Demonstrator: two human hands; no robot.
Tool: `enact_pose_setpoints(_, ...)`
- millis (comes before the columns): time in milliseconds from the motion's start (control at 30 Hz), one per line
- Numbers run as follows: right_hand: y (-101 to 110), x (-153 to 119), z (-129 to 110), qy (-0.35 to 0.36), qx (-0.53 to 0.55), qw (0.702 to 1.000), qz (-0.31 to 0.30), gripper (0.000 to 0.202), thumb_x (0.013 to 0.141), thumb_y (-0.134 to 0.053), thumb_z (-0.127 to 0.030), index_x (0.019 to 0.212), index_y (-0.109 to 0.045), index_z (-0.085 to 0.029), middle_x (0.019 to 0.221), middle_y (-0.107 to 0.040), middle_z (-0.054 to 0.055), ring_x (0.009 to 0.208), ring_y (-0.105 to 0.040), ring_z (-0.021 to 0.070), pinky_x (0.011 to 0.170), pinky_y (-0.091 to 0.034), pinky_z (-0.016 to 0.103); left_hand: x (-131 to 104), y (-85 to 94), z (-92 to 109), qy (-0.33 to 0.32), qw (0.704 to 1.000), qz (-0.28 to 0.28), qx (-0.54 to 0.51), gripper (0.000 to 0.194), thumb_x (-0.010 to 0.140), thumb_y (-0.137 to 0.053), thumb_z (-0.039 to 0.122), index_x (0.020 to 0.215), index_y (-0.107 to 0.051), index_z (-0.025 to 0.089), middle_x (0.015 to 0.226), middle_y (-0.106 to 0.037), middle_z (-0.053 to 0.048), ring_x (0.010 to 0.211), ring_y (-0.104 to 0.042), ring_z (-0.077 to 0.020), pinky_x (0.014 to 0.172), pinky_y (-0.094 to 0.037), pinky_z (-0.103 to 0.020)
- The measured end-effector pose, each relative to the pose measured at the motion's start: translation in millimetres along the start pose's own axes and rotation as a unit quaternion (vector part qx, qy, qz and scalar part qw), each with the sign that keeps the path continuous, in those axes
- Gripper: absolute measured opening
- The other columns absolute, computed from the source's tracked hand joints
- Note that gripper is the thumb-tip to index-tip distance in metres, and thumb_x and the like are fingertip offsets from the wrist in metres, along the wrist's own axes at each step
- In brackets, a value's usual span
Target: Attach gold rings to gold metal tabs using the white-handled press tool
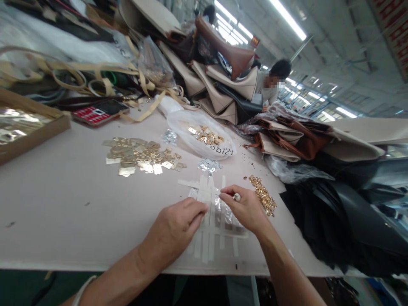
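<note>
My left hand [177, 227] is closed in a pinch over pale strips of tape [208, 248] stuck crosswise on the table; what its fingertips hold, if anything, is too small to make out. Just to its right, my right hand [248, 210] is closed around a thin tool with a whitish rounded end [236, 197], mostly hidden by the fingers. Its thumb and index fingertips pinch together above the strips. Clear plastic film [228, 214] lies under the tape. Beyond the hands sits a small heap of silvery metal pieces [209, 165]. Small gold fittings [263, 195] are piled beside my right hand.
Flat gold plates [143, 155] lie heaped at left centre, near an open plastic bag [181, 123] of gold parts. A cardboard box [60, 123] and a red-and-black case [98, 112] stand left. Bags [219, 93] and black sheets [312, 221] crowd the back and right. A person [270, 87] is behind.
</note>
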State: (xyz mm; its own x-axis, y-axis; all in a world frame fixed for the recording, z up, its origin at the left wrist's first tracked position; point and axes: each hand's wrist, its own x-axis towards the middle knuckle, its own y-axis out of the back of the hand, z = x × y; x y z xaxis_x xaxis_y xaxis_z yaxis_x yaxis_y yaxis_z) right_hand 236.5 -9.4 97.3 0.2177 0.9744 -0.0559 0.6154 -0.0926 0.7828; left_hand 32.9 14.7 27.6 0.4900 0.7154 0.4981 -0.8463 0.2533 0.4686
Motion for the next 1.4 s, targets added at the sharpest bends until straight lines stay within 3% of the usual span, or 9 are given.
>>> enact_pose_setpoints(133,-3.8,44.6,16.3,-0.017,-0.097,0.995,-0.009,0.02,0.086,-0.064,-0.032,0.096,-0.079,-0.024,0.092,-0.079,0.002,0.088,-0.07,0.0197,0.08,-0.048,0.029,-10.1,-11.7,-9.2,-0.072,0.984,-0.07,0.15,0.018,0.092,-0.053,0.006,0.088,-0.065,0.019,0.08,-0.065,-0.002,0.074,-0.064,-0.0217,0.065,-0.054,-0.033)
enact_pose_setpoints(267,-20.0,76.8,21.6,-0.01,-0.116,0.993,-0.026,0.02,0.085,-0.064,-0.029,0.097,-0.079,-0.023,0.082,-0.077,0.002,0.079,-0.069,0.0191,0.073,-0.046,0.029,-13.8,-14.4,-8.2,-0.111,0.971,-0.093,0.189,0.018,0.09,-0.052,0.004,0.087,-0.064,0.018,0.084,-0.066,-0.004,0.077,-0.064,-0.0218,0.069,-0.057,-0.036)
enact_pose_setpoints(467,-32.8,96.3,12.7,0.008,-0.162,0.986,-0.048,0.017,0.085,-0.065,-0.029,0.091,-0.078,-0.02,0.079,-0.076,0.006,0.075,-0.065,0.0194,0.068,-0.041,0.029,-24.6,-9.8,-2.7,-0.132,0.967,-0.05,0.214,0.031,0.092,-0.04,0.004,0.101,-0.068,0.016,0.104,-0.072,-0.009,0.104,-0.066,-0.0226,0.096,-0.056,-0.038)
enact_pose_setpoints(667,-30.6,112.4,6.9,0.0,-0.209,0.974,-0.082,0.018,0.08,-0.066,-0.027,0.067,-0.072,-0.016,0.061,-0.066,0.005,0.059,-0.056,0.0164,0.057,-0.034,0.028,-34.5,-11.7,-2.1,-0.121,0.964,-0.06,0.229,0.03,0.094,-0.044,0.01,0.11,-0.069,0.017,0.12,-0.072,-0.01,0.115,-0.064,-0.026,0.101,-0.053,-0.042)
enact_pose_setpoints(800,-29.3,122.4,4.6,0.007,-0.217,0.971,-0.103,0.008,0.074,-0.07,-0.023,0.073,-0.075,-0.016,0.063,-0.067,0.004,0.061,-0.057,0.0163,0.057,-0.036,0.027,-38.4,-12.5,-4.3,-0.124,0.96,-0.073,0.24,0.03,0.093,-0.046,0.01,0.111,-0.069,0.015,0.123,-0.071,-0.01,0.119,-0.062,-0.0289,0.102,-0.051,-0.044)
enact_pose_setpoints(933,-31.5,126.4,2.4,0.007,-0.218,0.97,-0.107,0.012,0.069,-0.071,-0.016,0.078,-0.078,-0.016,0.067,-0.069,0.004,0.064,-0.058,0.0168,0.06,-0.037,0.027,-40.6,-14.5,-4.9,-0.111,0.963,-0.063,0.239,0.03,0.092,-0.047,0.009,0.111,-0.069,0.016,0.125,-0.068,-0.009,0.122,-0.057,-0.0285,0.102,-0.049,-0.042)
enact_pose_setpoints(1167,-30.3,121.3,-0.7,0.008,-0.173,0.981,-0.091,0.024,0.069,-0.067,-0.013,0.09,-0.077,-0.016,0.072,-0.069,0.002,0.066,-0.058,0.0149,0.061,-0.04,0.026,-45.7,-16.5,-0.8,-0.083,0.963,-0.086,0.243,0.037,0.087,-0.046,0.004,0.116,-0.066,0.015,0.114,-0.068,-0.011,0.106,-0.059,-0.0265,0.095,-0.051,-0.042)
enact_pose_setpoints(1300,-15.3,103.0,0.7,0.038,-0.126,0.985,-0.107,0.025,0.076,-0.063,-0.016,0.098,-0.075,-0.017,0.075,-0.067,-0.001,0.067,-0.056,0.012,0.063,-0.042,0.024,-44.9,-6.7,2.4,-0.091,0.966,-0.092,0.225,0.036,0.089,-0.046,0.005,0.115,-0.067,0.017,0.121,-0.068,-0.01,0.112,-0.061,-0.0258,0.099,-0.051,-0.041)
enact_pose_setpoints(1400,-2.9,77.4,-1.4,0.07,-0.072,0.98,-0.172,0.021,0.078,-0.062,-0.017,0.097,-0.072,-0.02,0.071,-0.062,-0.004,0.064,-0.054,0.0105,0.061,-0.043,0.023,-44.2,-0.4,3.5,-0.095,0.967,-0.106,0.212,0.034,0.09,-0.047,0.007,0.116,-0.067,0.017,0.127,-0.067,-0.01,0.116,-0.061,-0.0257,0.101,-0.05,-0.043)
